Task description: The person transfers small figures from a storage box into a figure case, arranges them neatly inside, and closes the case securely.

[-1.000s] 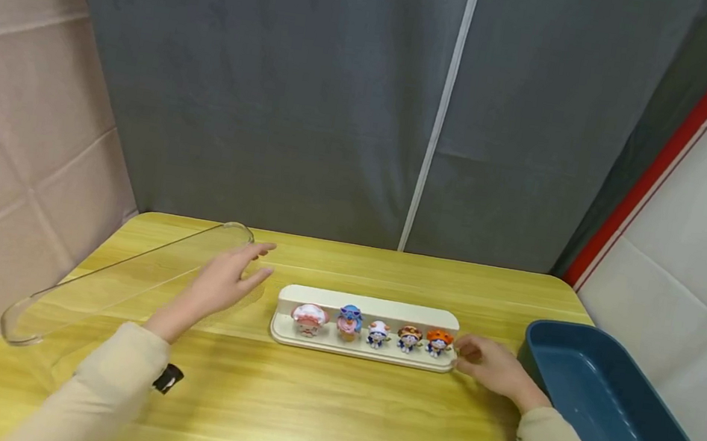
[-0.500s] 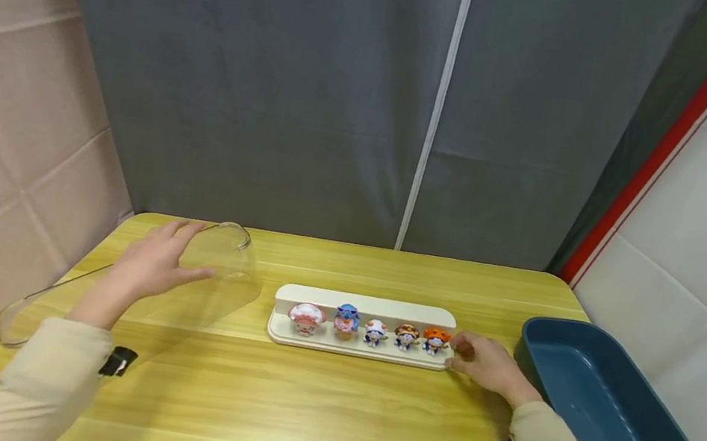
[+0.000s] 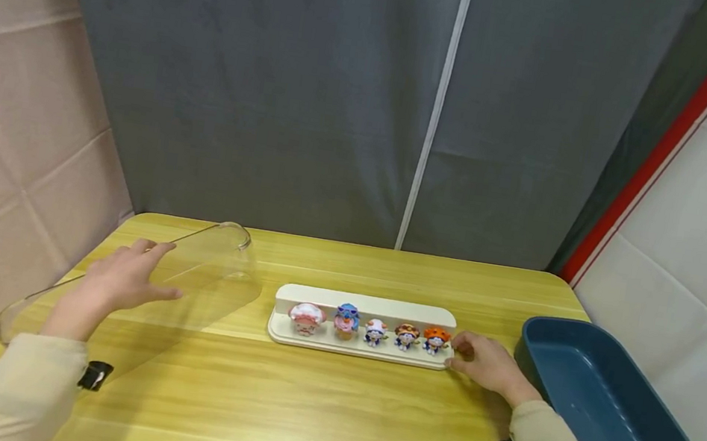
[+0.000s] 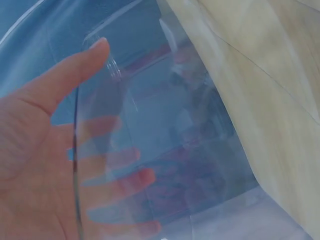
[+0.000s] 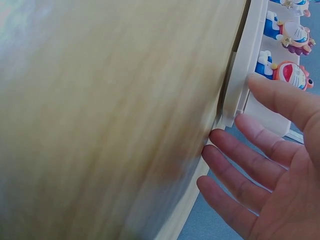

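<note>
On the wooden table, a white display stand (image 3: pixel 361 351) bears a row of several small cartoon figurines (image 3: pixel 374 333). My right hand (image 3: pixel 488 361) is at the stand's right end. In the right wrist view, the thumb (image 5: pixel 280 97) and index finger are by that end, while the other fingers extend loosely. A long clear plastic cover (image 3: pixel 210 272) stands at the left. My left hand (image 3: pixel 114 282) reaches over its upper edge. In the left wrist view, the thumb (image 4: pixel 75 70) and the nearly straight, spread fingers (image 4: pixel 120 185) lie on either side of the clear wall; contact is unclear.
A deep blue rectangular bin (image 3: pixel 618 416) stands at the table's right side, close beside my right forearm. A grey curtain (image 3: pixel 277 89) hangs behind the table (image 3: pixel 272 412). Light fabric panels close in both sides.
My left hand has moved left and slightly nearer, from the cover's right side to over its upper edge. The right hand stays at the stand's end.
</note>
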The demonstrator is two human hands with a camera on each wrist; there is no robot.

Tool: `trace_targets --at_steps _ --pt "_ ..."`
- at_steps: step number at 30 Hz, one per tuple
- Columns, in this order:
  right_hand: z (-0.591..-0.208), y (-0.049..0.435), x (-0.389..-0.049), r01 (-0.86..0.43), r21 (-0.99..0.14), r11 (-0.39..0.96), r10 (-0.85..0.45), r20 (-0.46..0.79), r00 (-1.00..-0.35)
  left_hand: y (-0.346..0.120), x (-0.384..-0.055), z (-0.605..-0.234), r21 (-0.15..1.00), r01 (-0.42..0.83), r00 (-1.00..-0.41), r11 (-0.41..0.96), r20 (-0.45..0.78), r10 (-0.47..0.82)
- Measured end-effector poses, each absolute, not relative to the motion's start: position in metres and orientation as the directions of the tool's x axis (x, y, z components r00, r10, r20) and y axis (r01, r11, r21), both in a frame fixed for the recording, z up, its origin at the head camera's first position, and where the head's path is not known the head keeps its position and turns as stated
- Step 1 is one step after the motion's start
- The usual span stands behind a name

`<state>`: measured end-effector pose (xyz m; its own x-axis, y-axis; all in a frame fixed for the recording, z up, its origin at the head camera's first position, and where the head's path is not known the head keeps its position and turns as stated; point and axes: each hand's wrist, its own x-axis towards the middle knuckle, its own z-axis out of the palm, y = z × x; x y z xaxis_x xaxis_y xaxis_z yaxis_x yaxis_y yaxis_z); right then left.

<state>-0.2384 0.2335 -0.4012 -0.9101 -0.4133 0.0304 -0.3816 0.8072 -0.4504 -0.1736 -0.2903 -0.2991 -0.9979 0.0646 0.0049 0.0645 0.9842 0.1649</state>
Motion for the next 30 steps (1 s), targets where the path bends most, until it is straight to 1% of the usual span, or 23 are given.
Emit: trace_targets --at_steps 11,16,23,30 --pt "-0.405 0.234 -0.239 -0.373 -0.442 0.816 -0.401 0.033 -0.915 -0.299 -0.172 -0.305 0.164 0.094 -0.995 0.982 0.035 0.089" --pt "-0.404 0.234 -0.239 -0.374 -0.444 0.815 -0.403 0.030 -0.915 -0.301 -0.172 -0.303 0.137 0.112 -0.993 0.984 0.045 0.106" --pt "-0.403 0.234 -0.240 -0.365 -0.441 0.820 -0.398 0.021 -0.917 -0.303 -0.175 -0.301 0.112 0.121 -0.992 0.986 0.029 0.119" --pt "-0.404 0.234 -0.240 -0.362 -0.435 0.825 -0.393 0.019 -0.919 -0.298 -0.177 -0.295 0.099 0.164 -0.986 0.982 0.032 0.161"
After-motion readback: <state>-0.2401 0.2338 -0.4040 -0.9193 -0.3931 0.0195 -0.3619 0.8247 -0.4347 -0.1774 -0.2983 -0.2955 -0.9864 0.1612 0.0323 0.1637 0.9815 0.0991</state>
